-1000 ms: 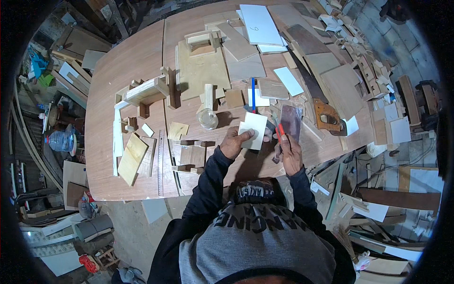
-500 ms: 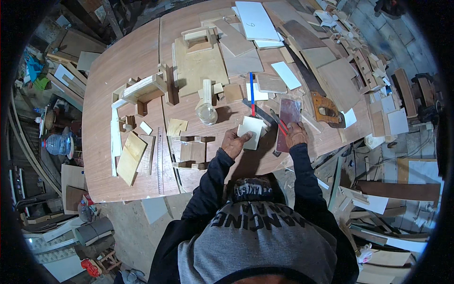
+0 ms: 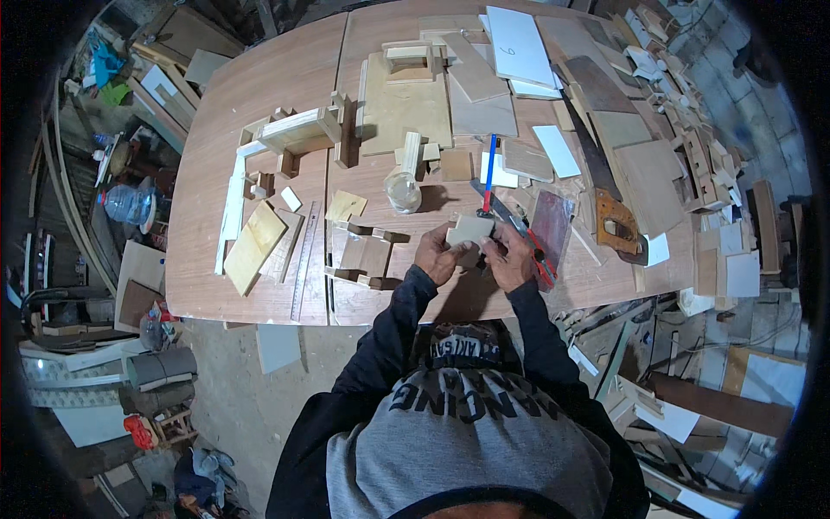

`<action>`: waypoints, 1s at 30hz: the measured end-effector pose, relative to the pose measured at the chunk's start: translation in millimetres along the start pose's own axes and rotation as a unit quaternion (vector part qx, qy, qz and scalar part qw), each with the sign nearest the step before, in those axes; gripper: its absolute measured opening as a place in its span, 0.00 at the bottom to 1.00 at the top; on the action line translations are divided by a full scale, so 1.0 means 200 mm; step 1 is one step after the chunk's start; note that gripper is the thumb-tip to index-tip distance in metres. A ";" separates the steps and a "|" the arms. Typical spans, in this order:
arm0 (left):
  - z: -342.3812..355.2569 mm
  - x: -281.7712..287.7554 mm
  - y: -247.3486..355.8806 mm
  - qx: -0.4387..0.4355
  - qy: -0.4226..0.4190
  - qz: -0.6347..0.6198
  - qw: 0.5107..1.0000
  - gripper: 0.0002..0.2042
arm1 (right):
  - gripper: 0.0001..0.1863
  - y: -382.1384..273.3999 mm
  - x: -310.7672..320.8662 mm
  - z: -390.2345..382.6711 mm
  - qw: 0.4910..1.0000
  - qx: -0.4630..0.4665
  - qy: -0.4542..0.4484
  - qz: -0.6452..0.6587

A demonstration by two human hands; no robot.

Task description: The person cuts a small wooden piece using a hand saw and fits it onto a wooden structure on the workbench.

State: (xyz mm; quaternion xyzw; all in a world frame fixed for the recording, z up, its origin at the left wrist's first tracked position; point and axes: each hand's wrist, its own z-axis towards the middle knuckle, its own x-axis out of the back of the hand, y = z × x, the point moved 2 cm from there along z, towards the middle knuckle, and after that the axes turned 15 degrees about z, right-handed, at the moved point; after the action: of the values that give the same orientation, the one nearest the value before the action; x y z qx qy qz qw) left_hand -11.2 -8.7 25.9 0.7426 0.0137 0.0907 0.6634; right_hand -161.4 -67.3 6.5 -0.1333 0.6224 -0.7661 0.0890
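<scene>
Near the front edge of the table, my left hand [image 3: 438,257] grips a small pale white board piece [image 3: 469,229] by its left side. The fingers of my right hand [image 3: 512,258] are closed at the piece's lower right edge; whether they pinch anything else is hidden. Just to the right lies a red-handled tool [image 3: 542,261], apparently pliers, beside a dark reddish sheet [image 3: 552,216]. Beyond the piece is a slim blue-and-red stick [image 3: 490,173]. A clear jar [image 3: 403,194] with a wooden stick in it stands left of the stick.
A handsaw [image 3: 616,223] with a wooden handle lies at the right among board scraps. Small wooden frames [image 3: 303,130] and a metal ruler [image 3: 304,264] occupy the left. White sheets [image 3: 519,43] lie at the back. Offcuts [image 3: 674,406] crowd the floor at right.
My right hand has left the red-handled tool and reddish sheet and come left to the white piece. The piece has been tilted and turned between both hands. The view has shifted.
</scene>
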 end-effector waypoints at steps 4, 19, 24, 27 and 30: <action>-0.05 -0.01 -0.03 -0.046 0.137 0.085 0.986 0.15 | 0.22 -0.13 -0.08 0.01 0.997 -0.022 -0.069 -0.006; -0.18 0.32 0.10 -0.140 0.092 0.333 0.928 0.28 | 0.15 -0.06 -0.40 0.03 0.994 0.025 -0.086 -0.067; -0.09 0.65 0.19 -0.135 0.100 0.380 0.910 0.19 | 0.08 -0.15 -0.53 0.10 0.982 0.080 -0.109 -0.135; -0.05 0.83 0.21 -0.199 0.098 0.388 0.895 0.11 | 0.09 -0.18 -0.67 0.17 0.980 0.088 -0.116 -0.135; -0.01 0.98 0.18 -0.198 0.087 0.425 0.879 0.09 | 0.11 -0.16 -0.80 0.20 0.978 0.069 -0.102 -0.167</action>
State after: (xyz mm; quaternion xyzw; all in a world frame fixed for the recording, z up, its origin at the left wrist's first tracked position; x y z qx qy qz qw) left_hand 177.3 15.5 84.5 0.5192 -0.2636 0.4291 0.6905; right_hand 4.6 -48.6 29.8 -0.3059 0.5246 -0.7939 0.0318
